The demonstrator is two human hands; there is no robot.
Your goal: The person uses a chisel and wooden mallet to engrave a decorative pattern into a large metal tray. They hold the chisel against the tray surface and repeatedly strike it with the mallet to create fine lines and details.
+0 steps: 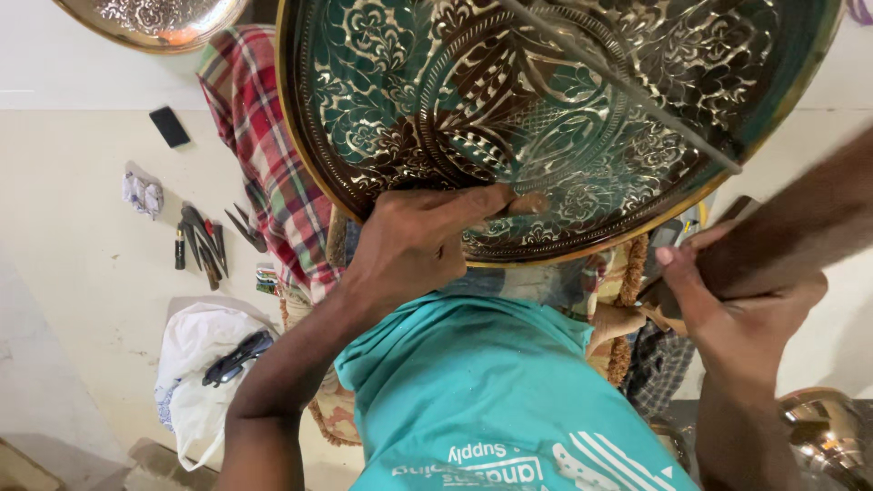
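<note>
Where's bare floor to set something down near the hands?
Bare pale floor left of the plaid cloth, above the hand tools. Crowded: tools, white bag, and the lap under the engraved plate where left hand and right hand work.
</note>
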